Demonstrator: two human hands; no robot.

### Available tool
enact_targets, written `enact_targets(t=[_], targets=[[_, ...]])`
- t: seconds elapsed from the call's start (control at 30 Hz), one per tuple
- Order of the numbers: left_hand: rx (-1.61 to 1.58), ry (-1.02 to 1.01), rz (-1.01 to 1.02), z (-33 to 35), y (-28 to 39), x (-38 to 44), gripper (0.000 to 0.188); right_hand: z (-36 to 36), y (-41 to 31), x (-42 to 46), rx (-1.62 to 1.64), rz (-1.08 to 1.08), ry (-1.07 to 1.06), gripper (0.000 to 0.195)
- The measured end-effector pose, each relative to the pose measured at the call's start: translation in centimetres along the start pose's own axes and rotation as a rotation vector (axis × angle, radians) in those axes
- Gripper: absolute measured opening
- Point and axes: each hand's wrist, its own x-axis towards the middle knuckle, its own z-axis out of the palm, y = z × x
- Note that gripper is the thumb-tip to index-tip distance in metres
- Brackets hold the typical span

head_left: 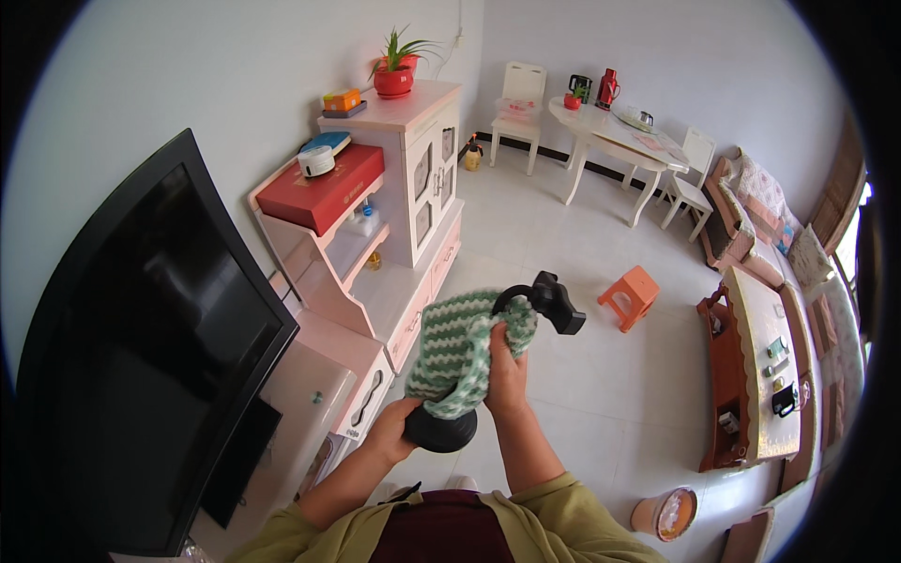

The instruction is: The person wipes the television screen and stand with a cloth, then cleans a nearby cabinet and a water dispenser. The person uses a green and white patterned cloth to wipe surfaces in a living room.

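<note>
A black stand with a round base [442, 431], a curved neck and a clamp-like head [557, 304] is held in front of my body, tilted. Wrapped around its middle is a green-and-white striped knitted cloth [456, 345], which hides most of the shaft. My left hand [391, 428] grips the stand at the base, near the cloth's lower edge. Higher up, my right hand [507, 376] clasps the cloth just below the curved neck, its thumb pressed on the fabric.
A television [162, 352] stands close on my left, beside a pink-and-white cabinet [394, 310] bearing a red box [324, 186]. An orange plastic stool [631, 295] stands on the tiled floor. To the right are a coffee table [764, 422] and a waste bin [665, 514].
</note>
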Motion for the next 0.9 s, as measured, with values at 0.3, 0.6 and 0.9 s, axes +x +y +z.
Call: enact_targets(t=[0.3,0.6,0.9], targets=[[-0.163,-0.058,0.205,-0.7,0.3,1.3,0.026,-0.5,3.3,-3.9,-1.107,-0.396,-0.274,0.050],[0.025,0.199,0.318,-1.2,0.2,2.0,0.021,-2.0,3.5,-7.3,-1.454,-0.268,-0.432,0.050],[0.036,0.010,0.142,-2.8,-1.0,2.2,0.025,-5.1,-0.4,-3.7,-0.363,0.396,-0.379,0.038]])
